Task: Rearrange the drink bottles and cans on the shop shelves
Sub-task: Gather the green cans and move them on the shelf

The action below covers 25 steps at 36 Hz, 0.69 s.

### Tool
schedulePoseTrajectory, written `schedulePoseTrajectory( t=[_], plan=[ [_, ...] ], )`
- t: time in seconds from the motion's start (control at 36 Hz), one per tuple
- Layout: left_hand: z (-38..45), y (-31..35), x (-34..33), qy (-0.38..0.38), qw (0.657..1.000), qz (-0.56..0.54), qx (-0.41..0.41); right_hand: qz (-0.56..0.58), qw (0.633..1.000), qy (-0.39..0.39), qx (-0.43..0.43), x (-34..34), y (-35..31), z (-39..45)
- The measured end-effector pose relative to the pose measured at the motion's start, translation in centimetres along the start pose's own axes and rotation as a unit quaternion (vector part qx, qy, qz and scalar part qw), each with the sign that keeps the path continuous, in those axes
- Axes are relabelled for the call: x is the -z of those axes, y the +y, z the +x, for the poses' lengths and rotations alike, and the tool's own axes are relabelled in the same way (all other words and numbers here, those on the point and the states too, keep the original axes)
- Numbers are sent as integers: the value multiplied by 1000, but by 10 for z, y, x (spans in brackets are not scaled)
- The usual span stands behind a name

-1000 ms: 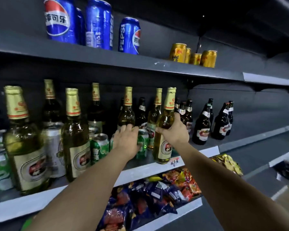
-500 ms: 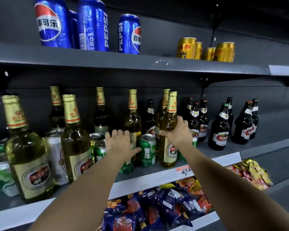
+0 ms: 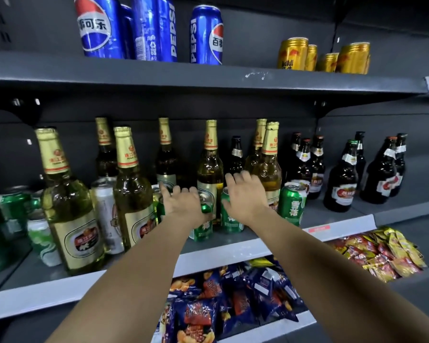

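On the middle shelf [image 3: 233, 252] stand tall beer bottles with gold foil necks, green cans among them. My left hand [image 3: 183, 206] is closed around the top of a green can [image 3: 203, 227] standing on the shelf. My right hand [image 3: 248, 198] hovers with fingers spread over a second green can [image 3: 230, 219], just left of a gold-foil bottle [image 3: 270, 169] that stands free. A third green can [image 3: 292, 206] stands to the right of that bottle.
Dark brown bottles [image 3: 342, 184] fill the right of the middle shelf. Blue Pepsi cans [image 3: 154, 28] and gold Red Bull cans [image 3: 292, 54] stand on the top shelf [image 3: 208, 78]. Snack bags [image 3: 233, 293] lie on the shelf below. More bottles and cans [image 3: 104, 209] crowd the left.
My right hand has let go of the gold-foil bottle, which now stands on the shelf, and has moved left with fingers spread. My left hand stays on the green can.
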<state>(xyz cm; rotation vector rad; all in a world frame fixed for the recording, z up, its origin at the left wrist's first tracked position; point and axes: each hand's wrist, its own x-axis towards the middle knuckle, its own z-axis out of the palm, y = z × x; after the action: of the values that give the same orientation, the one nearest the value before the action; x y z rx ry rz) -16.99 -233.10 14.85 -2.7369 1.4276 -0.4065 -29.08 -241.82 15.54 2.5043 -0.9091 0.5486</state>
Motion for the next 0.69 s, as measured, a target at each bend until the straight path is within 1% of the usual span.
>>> schedulePoseTrajectory(
  t=[0.06, 0.11, 0.19, 0.28, 0.33, 0.42, 0.44, 0.53, 0.58, 0.69],
  plan=[
    [0, 1, -1, 11, 1000, 3, -1, -40, 996, -73, -25, -4, -6, 9],
    [1, 3, -3, 22, 1000, 7, -3, -68, 988, -129, -44, -7, -10, 16],
    [-2, 7, -5, 51, 999, 10, -13, -93, 981, -159, -58, -14, -15, 19],
    [-9, 12, -4, 76, 997, 3, -24, -111, 983, -137, -41, -15, -19, 13],
    [-17, 14, -2, 84, 996, -10, -23, -62, 989, -127, -35, -12, -20, 4],
    [-32, 13, 5, 101, 992, -71, -9, 76, 990, -105, -48, -4, -17, -11],
    [-39, 12, 9, 106, 990, -93, -4, 107, 989, -97, -42, 0, -14, -16],
    [-61, 9, 22, 129, 985, -117, 9, 140, 989, -53, 2, 12, -10, -27],
    [-76, 7, 31, 129, 984, -118, 30, 167, 985, -34, 21, 24, -12, -32],
    [-111, -7, 37, 101, 983, -123, 90, 206, 976, -35, 54, 46, -32, -47]
  ],
)
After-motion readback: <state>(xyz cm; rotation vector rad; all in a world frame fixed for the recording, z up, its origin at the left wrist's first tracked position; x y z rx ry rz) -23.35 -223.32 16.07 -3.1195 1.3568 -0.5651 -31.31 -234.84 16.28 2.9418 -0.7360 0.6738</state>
